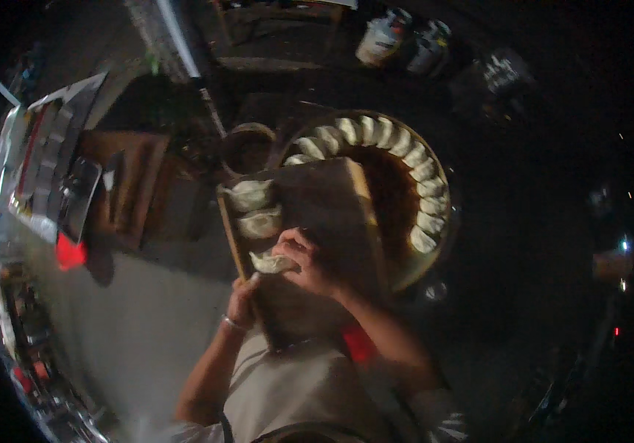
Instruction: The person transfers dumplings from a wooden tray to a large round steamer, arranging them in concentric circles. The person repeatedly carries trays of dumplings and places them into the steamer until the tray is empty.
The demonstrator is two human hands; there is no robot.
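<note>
My left hand [244, 299], with a band at the wrist, grips the left edge of a wooden tray [357, 177]. With its fingers, my right hand [303, 257] holds a dumpling [268, 262] over the tray's left side. Two more dumplings [250, 195] lie farther up along that same side. The tray overlaps the near left part of a large round pan [445, 221] with brownish liquid or oil inside. Many pale dumplings [429, 186] stand side by side in an arc around the pan's inner wall. The part of the pan under the tray is hidden.
A round pot [248, 128] stands just left of the pan. Farther left are a wooden board [153, 160] and a metal tray [95, 177]. Gas cylinders [383, 39] stand beyond the pan. A pole [179, 41] slants in from the top. The right side is dark.
</note>
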